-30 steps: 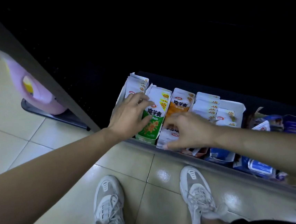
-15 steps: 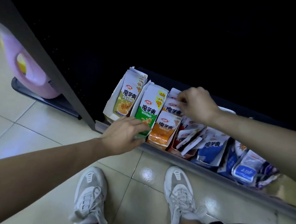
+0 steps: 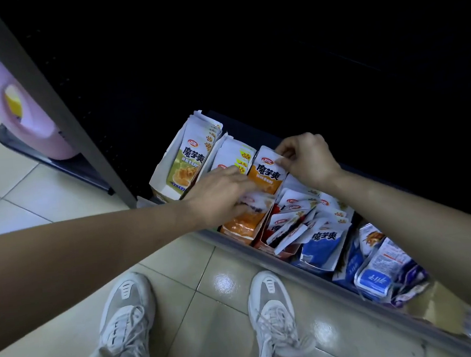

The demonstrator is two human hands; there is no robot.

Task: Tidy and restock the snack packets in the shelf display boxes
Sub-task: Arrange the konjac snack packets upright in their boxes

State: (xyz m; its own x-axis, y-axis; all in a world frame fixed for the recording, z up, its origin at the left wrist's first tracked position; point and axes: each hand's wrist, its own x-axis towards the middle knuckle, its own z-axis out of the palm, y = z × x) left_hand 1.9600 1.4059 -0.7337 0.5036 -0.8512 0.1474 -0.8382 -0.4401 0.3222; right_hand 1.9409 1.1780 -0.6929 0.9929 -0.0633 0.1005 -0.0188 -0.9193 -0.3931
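Pinched between thumb and forefinger of the right hand (image 3: 307, 160): the top right corner of an upright orange packet (image 3: 267, 172), standing in the third row of the bottom shelf, just right of frame centre. Left hand (image 3: 219, 197) stretched in from 8 o'clock, fingers fairly straight and slightly blurred, laid against the lower left of that packet and over a flat orange packet (image 3: 241, 225) at its 6 o'clock, curled round nothing. At 10 o'clock of the hands, yellow-green packets (image 3: 190, 165) stacked upright in a white display box (image 3: 161, 172). Between these and the orange row, white-topped packets (image 3: 235, 155), partly hidden under the left hand. At 4 o'clock of the held packet, red packets (image 3: 287, 222) jumbled and leaning every way, touching a blue packet (image 3: 321, 246) further along the same line. Grey shelf lip (image 3: 234, 243) just in front of the rows. White shoes (image 3: 127, 318) at 6 o'clock on a tiled floor (image 3: 58, 201). Pink jug (image 3: 30, 120) at 10 o'clock, well apart from the packets.
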